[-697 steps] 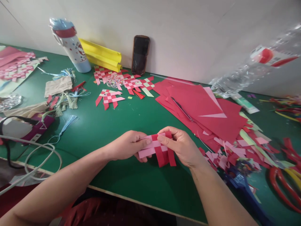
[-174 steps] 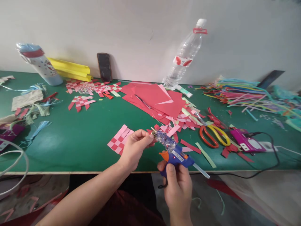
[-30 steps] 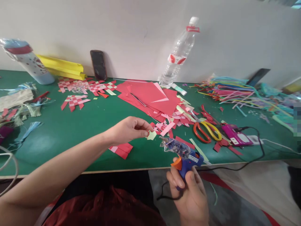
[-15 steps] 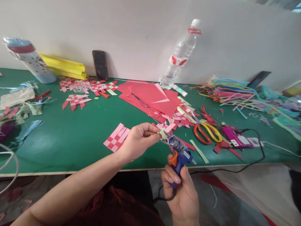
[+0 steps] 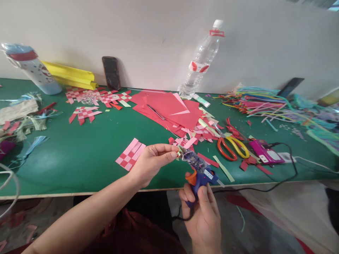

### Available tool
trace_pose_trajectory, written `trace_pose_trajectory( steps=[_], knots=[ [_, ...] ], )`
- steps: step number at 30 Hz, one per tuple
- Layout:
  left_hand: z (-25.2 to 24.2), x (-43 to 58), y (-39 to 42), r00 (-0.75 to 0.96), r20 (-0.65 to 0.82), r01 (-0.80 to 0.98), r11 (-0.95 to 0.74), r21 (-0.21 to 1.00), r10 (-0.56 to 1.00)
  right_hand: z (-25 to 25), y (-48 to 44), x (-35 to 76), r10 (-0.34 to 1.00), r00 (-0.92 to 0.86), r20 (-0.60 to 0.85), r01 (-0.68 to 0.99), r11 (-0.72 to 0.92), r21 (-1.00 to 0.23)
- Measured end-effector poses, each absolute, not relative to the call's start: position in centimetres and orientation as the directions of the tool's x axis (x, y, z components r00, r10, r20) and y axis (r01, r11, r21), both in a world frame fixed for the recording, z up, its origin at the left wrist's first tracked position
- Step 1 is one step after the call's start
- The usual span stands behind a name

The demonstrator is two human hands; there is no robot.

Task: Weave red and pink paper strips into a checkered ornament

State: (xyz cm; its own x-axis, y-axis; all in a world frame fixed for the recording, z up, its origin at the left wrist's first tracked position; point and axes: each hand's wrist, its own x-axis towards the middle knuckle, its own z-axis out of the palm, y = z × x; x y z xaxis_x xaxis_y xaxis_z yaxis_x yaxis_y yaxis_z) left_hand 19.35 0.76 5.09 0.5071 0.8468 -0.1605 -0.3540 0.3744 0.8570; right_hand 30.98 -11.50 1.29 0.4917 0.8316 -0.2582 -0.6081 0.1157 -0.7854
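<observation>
Wrapped around the handle of a blue hot glue gun (image 5: 201, 179), my right hand (image 5: 203, 220) is closed below the table's edge line, fingers by the orange trigger. The gun's barrel is coated in ragged clear film and points up and left. My left hand (image 5: 151, 162) pinches a small light-green paper piece (image 5: 179, 151) with a bit of red, right at the gun's nozzle; whether they touch I cannot tell. Left of that hand, a pink-and-red woven paper square (image 5: 129, 155) with loose strip ends lies flat, partly behind the wrist.
Behind the hands lie red paper sheets (image 5: 169, 106) with a pen on top and paper scraps. Scissors (image 5: 233, 147), a purple power strip (image 5: 266, 152) and colourful pipe cleaners (image 5: 254, 100) are right. A water bottle (image 5: 200, 63), phone (image 5: 111, 73) and tumbler (image 5: 33, 68) stand along the wall.
The glue gun has tilted slightly and moved a little left, its nozzle still by the green piece. My left hand keeps its pinch, slightly lower. The whole view has shifted slightly.
</observation>
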Motion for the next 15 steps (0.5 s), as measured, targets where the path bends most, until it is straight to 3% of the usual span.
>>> trace_pose_trajectory(
  steps=[15],
  knots=[
    [5.24, 19.03, 0.89, 0.485, -0.177, -0.315, 0.360, 0.878, 0.856, 1.16, -11.93, 30.55, 0.866, 0.445, -0.228, -0.522, 0.044, -0.852]
  ],
)
